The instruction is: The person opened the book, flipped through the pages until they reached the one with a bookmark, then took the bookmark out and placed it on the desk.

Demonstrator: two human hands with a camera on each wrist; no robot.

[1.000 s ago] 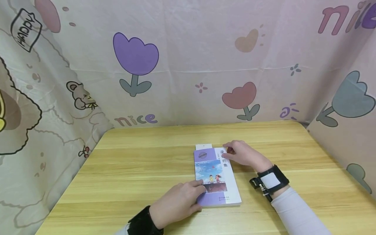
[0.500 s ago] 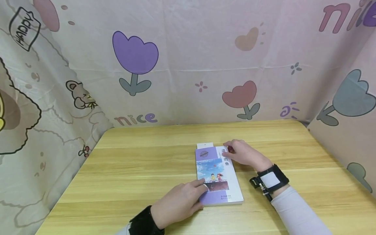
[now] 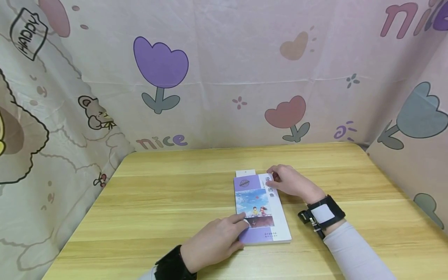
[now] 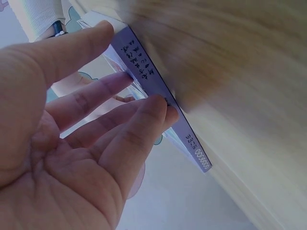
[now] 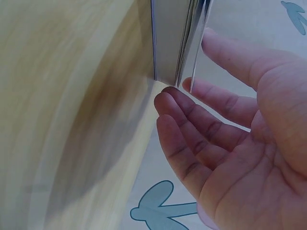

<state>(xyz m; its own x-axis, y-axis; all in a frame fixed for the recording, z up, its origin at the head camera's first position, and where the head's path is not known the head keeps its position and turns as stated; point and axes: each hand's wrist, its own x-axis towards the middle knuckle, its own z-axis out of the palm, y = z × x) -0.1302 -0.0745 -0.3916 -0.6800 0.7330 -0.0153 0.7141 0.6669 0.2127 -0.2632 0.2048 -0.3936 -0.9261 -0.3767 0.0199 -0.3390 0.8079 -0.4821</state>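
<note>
A paperback book (image 3: 255, 202) with a purple and white cover and a sky picture lies face up on the wooden table. A white tab (image 3: 245, 173) sticks out past its top edge. My left hand (image 3: 215, 239) rests at the lower left of the book; in the left wrist view its fingers and thumb touch along the purple spine (image 4: 156, 81). At the top right corner my right hand (image 3: 292, 182) pinches the cover with thumb and index finger. In the right wrist view that cover (image 5: 196, 62) stands slightly away from the pages (image 5: 169, 38), the other fingers curving below.
The wooden table (image 3: 168, 186) reaches back to a pale patterned cloth (image 3: 224, 58), which also hangs at both sides. Each wrist wears a black strap (image 3: 325, 214).
The book has shifted a little to the right in the head view, with the left hand moving along. The right hand keeps its place at the top right corner.
</note>
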